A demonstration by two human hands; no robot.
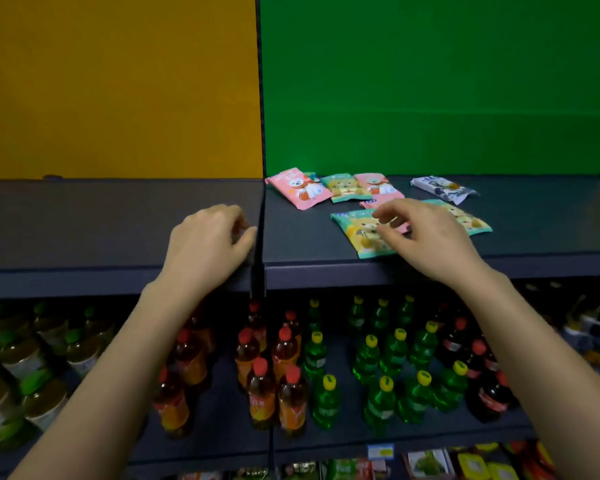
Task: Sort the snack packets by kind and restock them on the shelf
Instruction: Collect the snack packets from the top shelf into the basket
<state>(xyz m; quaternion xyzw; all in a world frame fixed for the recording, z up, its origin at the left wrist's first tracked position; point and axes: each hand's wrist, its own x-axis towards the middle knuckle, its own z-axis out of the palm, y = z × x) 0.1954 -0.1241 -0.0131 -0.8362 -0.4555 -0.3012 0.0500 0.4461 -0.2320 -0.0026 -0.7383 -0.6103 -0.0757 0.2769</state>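
Observation:
Snack packets lie scattered on the right half of the dark top shelf. At the back are a pink packet, a teal packet and a second pink packet. A white-and-blue packet lies further right. Nearer the front edge is a teal packet, with another teal one behind my right hand and a pink one partly hidden under it. My right hand hovers over the front teal packet, fingers curled and touching it. My left hand rests on the shelf beside the black divider, holding nothing.
The left half of the top shelf lies in front of a yellow back panel, the right half before a green one. One shelf down stand rows of bottles: tea at left, orange drinks, green soda, cola. Packets fill the lowest shelf.

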